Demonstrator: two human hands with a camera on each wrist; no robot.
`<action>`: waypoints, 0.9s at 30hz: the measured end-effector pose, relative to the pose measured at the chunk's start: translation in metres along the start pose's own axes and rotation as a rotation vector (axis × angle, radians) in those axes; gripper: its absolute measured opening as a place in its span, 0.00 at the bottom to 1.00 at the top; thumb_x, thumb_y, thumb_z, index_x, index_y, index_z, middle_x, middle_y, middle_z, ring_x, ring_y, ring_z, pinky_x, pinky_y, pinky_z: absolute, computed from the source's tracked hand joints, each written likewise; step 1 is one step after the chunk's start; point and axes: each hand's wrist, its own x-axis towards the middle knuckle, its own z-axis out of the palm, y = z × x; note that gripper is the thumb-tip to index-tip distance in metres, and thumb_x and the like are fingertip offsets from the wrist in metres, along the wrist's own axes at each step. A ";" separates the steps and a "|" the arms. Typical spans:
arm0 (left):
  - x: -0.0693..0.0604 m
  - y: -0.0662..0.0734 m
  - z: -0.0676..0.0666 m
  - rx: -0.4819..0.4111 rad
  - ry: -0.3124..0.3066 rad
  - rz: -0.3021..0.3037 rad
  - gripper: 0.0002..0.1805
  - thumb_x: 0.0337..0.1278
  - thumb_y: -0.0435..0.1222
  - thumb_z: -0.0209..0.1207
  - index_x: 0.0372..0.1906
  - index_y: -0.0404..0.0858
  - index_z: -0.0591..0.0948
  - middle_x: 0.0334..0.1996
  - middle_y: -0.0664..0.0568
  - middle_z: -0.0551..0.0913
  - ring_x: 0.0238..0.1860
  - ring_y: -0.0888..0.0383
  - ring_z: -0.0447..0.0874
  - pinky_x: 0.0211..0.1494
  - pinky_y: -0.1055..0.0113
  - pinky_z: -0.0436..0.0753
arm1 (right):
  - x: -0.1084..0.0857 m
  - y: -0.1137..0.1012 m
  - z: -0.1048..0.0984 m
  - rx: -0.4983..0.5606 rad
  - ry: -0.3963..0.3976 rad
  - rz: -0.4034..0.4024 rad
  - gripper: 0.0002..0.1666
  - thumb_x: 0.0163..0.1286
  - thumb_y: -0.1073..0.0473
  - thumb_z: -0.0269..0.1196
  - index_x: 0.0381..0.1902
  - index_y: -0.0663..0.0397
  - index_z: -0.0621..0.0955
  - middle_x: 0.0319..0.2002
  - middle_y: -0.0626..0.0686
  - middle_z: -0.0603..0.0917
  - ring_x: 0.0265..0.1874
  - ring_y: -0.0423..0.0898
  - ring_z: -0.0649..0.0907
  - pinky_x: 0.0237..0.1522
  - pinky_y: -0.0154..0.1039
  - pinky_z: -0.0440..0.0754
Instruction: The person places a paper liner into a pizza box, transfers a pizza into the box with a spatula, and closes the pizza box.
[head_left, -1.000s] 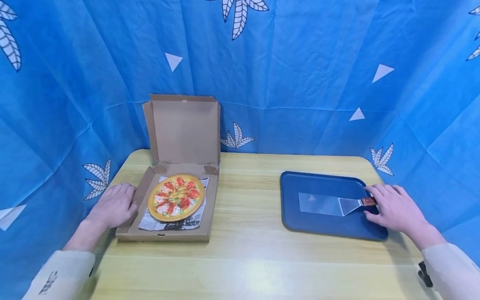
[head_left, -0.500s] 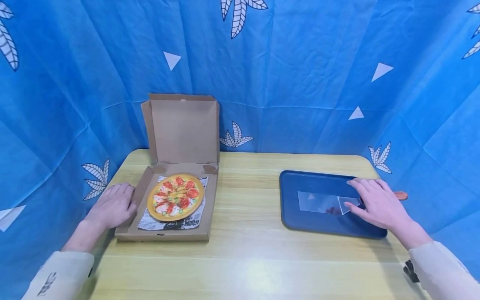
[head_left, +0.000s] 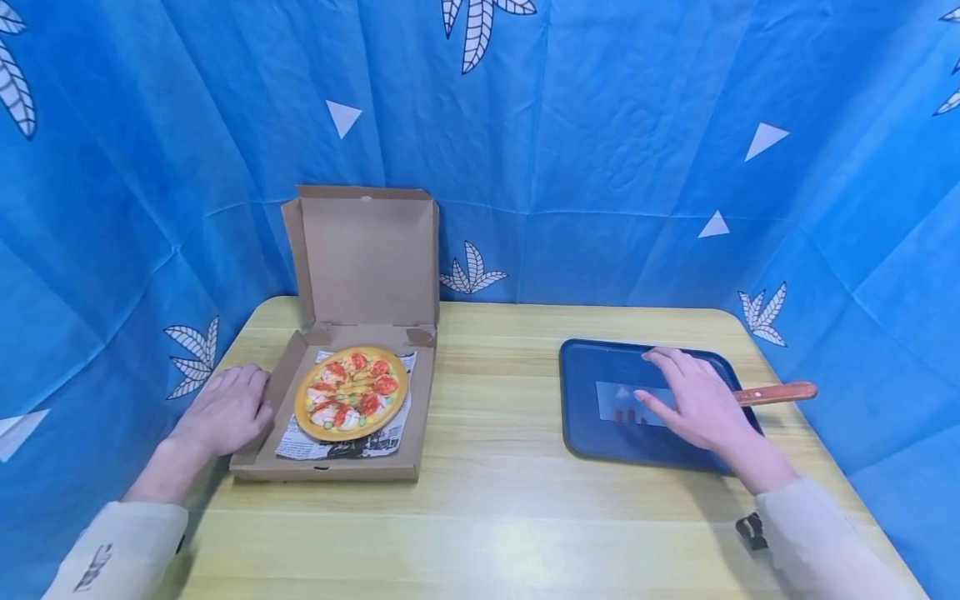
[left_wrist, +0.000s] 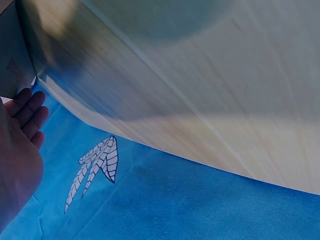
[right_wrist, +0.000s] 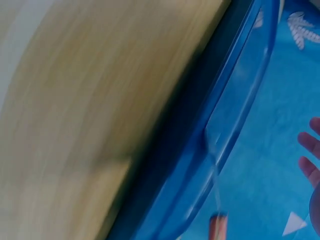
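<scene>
In the head view, a cardboard pizza box (head_left: 371,267) stands with its lid raised at the table's left. Inside it a toy pizza (head_left: 351,394) lies on printed paper (head_left: 393,437). My left hand (head_left: 221,412) rests against the box's left side, its fingers loosely bent. On the right a dark blue tray (head_left: 585,360) bears a spatula (head_left: 776,393), whose wooden handle sticks out past the tray's right edge. Over the spatula hovers my right hand (head_left: 705,404), fingers spread and holding nothing; it hides the blade's neck. The right wrist view shows its fingertips (right_wrist: 310,145) apart from the handle.
The wooden table (head_left: 487,433) lies between box and tray. Blue patterned cloth (head_left: 630,150) hangs behind and at both sides. In the left wrist view the table edge (left_wrist: 200,162) runs above the cloth.
My right hand has left the spatula's handle and moved leftward over the tray. The handle now shows uncovered, lying farther right of the hand. My left hand has stayed at the box.
</scene>
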 end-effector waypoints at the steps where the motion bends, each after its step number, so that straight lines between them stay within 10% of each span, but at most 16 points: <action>1: 0.000 0.000 0.000 -0.002 0.003 0.002 0.23 0.64 0.38 0.57 0.55 0.22 0.72 0.48 0.33 0.77 0.51 0.35 0.75 0.61 0.37 0.73 | 0.002 -0.004 0.002 0.018 0.004 -0.001 0.35 0.72 0.44 0.66 0.68 0.60 0.75 0.65 0.63 0.77 0.63 0.64 0.77 0.62 0.67 0.71; 27: 0.001 -0.002 0.001 -0.001 0.013 0.009 0.22 0.64 0.38 0.56 0.53 0.23 0.72 0.46 0.34 0.77 0.50 0.36 0.74 0.61 0.38 0.73 | 0.060 -0.099 0.052 0.241 0.106 -0.040 0.37 0.73 0.43 0.63 0.70 0.60 0.73 0.68 0.60 0.76 0.69 0.59 0.74 0.67 0.61 0.71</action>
